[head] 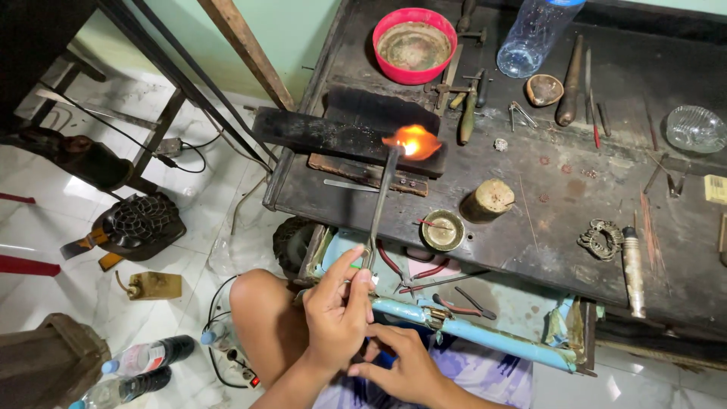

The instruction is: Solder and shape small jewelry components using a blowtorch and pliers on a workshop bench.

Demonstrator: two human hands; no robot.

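White floor tiles (45,227) and a pale green wall surround a dark, scorched worktop (545,220) that fills the right and far part of the view. On it, largest first: a red bowl (413,45) at the far edge, a clear plastic bottle (534,38) to its right, a black charred block (341,136) at the left, a short wooden stump (488,198), and a small brass dish (443,229) near the front edge. Loose hand tools lie scattered to the right.

The left hand (337,314) is closed around the near end of a long torch tube (381,201), whose tip carries an orange flame (413,142) playing on the block. The right hand (405,363) sits lower, fingers half curled; what it holds cannot be told.

Judgement: good practice is a steady tube, flame kept on the block, fingers well back.
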